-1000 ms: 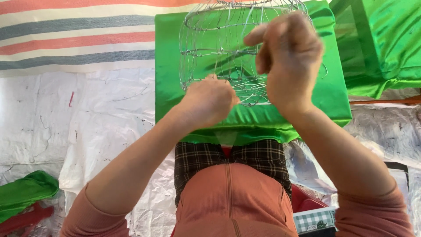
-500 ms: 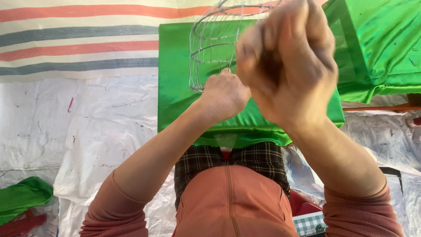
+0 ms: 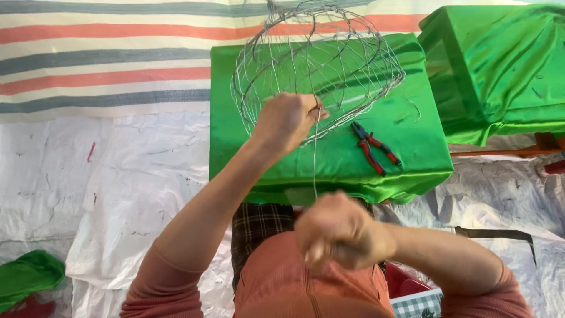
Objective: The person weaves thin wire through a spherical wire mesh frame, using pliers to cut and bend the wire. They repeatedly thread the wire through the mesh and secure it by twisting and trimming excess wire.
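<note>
left hand [image 3: 286,121] grip closed on wire frame [image 3: 315,65] rim, mid tabletop [image 3: 376,182] | right hand [image 3: 338,229] near, fist closed on thin wire [image 3: 314,159] | pliers [image 3: 374,147] right of frame

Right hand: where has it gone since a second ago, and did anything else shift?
The right hand came down from in front of the wire frame to the person's lap, drawing a strand of wire taut from the frame. That uncovered the red-handled pliers on the green cloth. The left hand stays gripping the frame's near edge; the frame stays on the cloth.
</note>
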